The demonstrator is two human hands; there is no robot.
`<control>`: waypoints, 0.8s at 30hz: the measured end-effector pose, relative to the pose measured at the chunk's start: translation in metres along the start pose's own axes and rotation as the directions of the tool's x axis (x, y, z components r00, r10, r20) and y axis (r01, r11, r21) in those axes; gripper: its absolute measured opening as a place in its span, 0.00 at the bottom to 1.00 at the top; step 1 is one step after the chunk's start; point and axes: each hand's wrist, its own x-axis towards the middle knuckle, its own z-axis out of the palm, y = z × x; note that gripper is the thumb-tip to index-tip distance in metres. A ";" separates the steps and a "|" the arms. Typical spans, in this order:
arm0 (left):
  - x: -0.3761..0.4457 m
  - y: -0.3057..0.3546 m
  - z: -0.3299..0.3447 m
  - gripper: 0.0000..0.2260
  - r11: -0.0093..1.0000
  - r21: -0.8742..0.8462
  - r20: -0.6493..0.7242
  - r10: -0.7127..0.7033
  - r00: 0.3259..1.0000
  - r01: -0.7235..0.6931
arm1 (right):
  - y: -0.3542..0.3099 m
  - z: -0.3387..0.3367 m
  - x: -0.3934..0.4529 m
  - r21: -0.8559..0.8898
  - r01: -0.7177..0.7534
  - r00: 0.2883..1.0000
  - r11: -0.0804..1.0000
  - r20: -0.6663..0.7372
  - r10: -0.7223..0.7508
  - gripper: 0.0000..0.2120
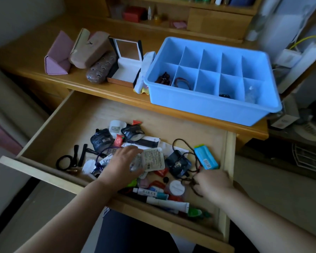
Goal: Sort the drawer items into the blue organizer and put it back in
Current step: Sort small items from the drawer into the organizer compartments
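Sachets [115, 127] read "DIOR"; left hand [121, 161] holds printed packet [153, 159].

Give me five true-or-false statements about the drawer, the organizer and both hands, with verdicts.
1. The organizer sits inside the drawer. False: it stands on the desk behind the open drawer.
2. The right hand grips a brown cord. True.
3. Every organizer compartment is empty. False: several front ones hold small items, including hair ties.
4. The left hand is on the packets in the drawer. True.
5. The blue pack lies near the drawer's left wall. False: near the right wall.
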 end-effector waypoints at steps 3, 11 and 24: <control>0.003 0.008 0.013 0.37 0.994 0.100 0.201 0.017 0.980 -0.038 | 0.005 -0.006 0.002 0.172 -0.174 0.984 0.970 -0.011 0.178 0.17; 0.032 0.048 0.035 0.24 0.976 0.212 0.219 -0.003 0.976 -0.045 | -0.011 -0.013 -0.002 0.500 0.198 0.896 0.843 -0.440 0.051 0.09; 0.023 0.047 0.022 0.23 0.981 0.093 0.205 -0.189 0.960 0.173 | -0.024 -0.020 0.045 0.498 0.039 0.965 0.866 -0.245 0.097 0.42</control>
